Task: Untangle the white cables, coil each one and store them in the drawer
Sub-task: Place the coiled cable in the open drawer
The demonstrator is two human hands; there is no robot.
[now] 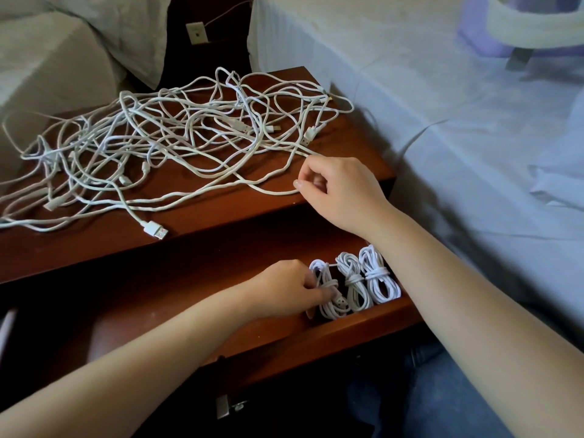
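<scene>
A tangle of white cables [164, 143] sprawls over the brown nightstand top [221, 216]. One USB plug [155, 230] lies near its front edge. My right hand [338, 191] pinches a loop of cable at the right edge of the tangle. Below, the open drawer [347, 324] holds three coiled white cables side by side at its right end. My left hand [290, 289] grips the leftmost coil [328, 295]; the middle coil [352, 279] and right coil [379, 276] stand beside it.
A bed with a pale sheet [458, 121] runs along the right side of the nightstand. Pillows [79, 42] lie at the back left. A wall socket [196, 33] sits behind the nightstand. The drawer's left part [142, 295] is dark and bare.
</scene>
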